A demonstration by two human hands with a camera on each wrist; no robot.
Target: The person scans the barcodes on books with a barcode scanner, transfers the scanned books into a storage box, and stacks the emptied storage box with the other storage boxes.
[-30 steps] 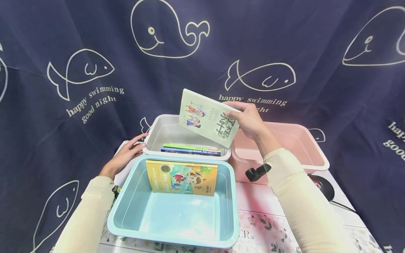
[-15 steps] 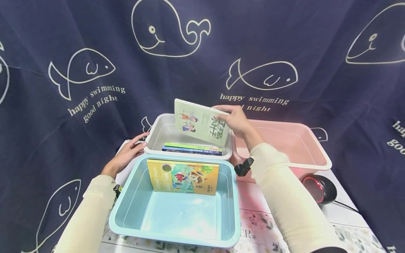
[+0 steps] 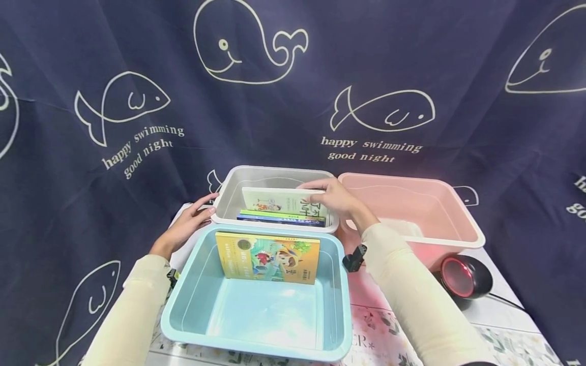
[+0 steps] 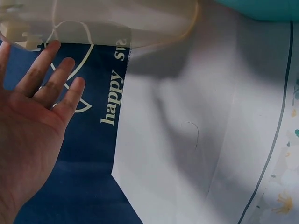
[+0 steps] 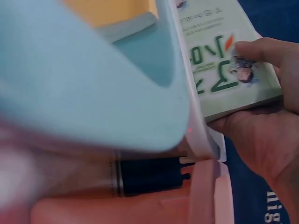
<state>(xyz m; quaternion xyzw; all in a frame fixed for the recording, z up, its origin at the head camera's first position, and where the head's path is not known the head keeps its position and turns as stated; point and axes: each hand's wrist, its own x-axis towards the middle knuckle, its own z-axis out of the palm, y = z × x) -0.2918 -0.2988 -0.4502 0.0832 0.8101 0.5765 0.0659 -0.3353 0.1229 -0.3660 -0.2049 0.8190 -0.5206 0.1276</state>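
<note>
My right hand (image 3: 336,197) grips a pale green book (image 3: 279,199) by its right end, thumb on the cover in the right wrist view. The book stands upright inside the grey bin (image 3: 242,178), its lower part hidden behind a green and dark blue pair of books (image 3: 284,217) near the front wall. My left hand (image 3: 187,223) touches the left rim of the grey bin with straight fingers. In the left wrist view that hand (image 4: 42,102) shows its palm and spread fingers at the bin's side.
A light blue bin (image 3: 261,315) stands in front, with a yellow picture book (image 3: 270,259) upright against its back wall. At the right is a pink bin (image 3: 412,203). A black round device with a red ring (image 3: 464,279) and cable sits beside it. A navy curtain (image 3: 256,122) hangs behind.
My right hand has lowered the green book from above the grey bin down into it, turning it from tilted to nearly level. My left hand has stayed at the rim.
</note>
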